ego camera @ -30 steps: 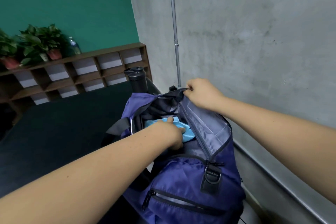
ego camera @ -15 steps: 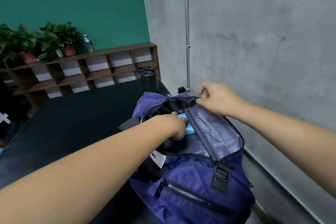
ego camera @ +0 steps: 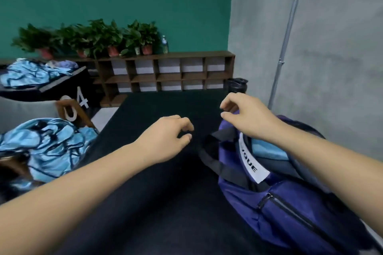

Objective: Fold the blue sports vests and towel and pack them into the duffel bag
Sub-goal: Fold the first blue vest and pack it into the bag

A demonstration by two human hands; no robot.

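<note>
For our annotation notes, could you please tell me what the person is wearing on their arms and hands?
The left forearm and right forearm are bare to the frame edge, with no sleeve or cuff showing. The left hand and the right hand wear no gloves, and no watch, bracelet or ring is visible on either.

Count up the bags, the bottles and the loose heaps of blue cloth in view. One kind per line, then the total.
Duffel bag: 1
Bottles: 2, the black bottle and the clear bottle
Loose heaps of blue cloth: 2, the near heap and the far heap
Total: 5
</note>
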